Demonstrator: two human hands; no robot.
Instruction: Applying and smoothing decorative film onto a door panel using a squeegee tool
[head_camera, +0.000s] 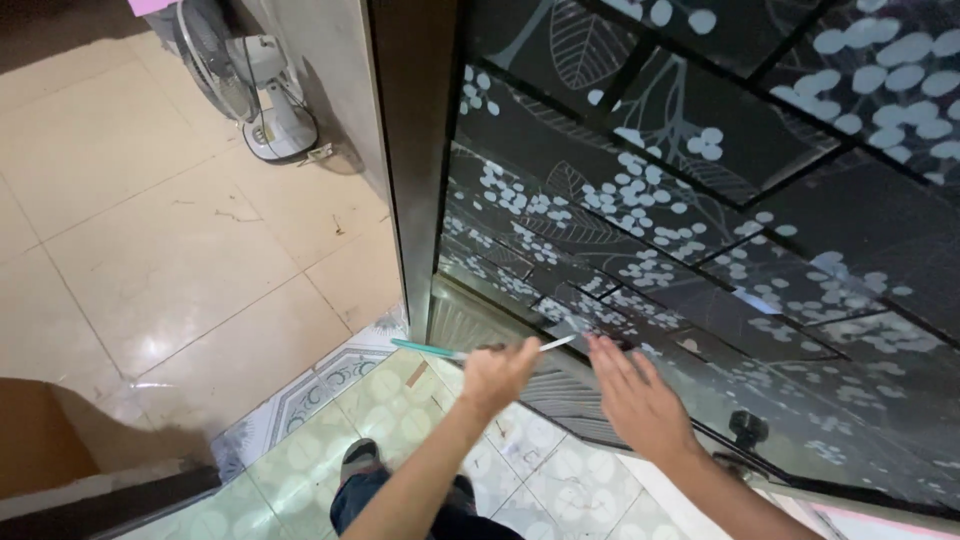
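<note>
My left hand (497, 375) grips a thin rod-like tool (440, 350) with a teal handle end pointing left and a pale tip that touches the lower part of a dark glass door panel (640, 200) patterned with white leaves and dots. My right hand (632, 392) is flat, fingers spread, pressed against the same panel just right of the tool's tip. Both forearms reach up from the bottom of the view.
A dark door frame post (412, 150) stands left of the glass. A white floor fan (255, 90) sits on beige tiles at the top left. Patterned green tiles (400, 400) lie below, with my foot (358, 460) on them. A brown board (40, 430) is at the lower left.
</note>
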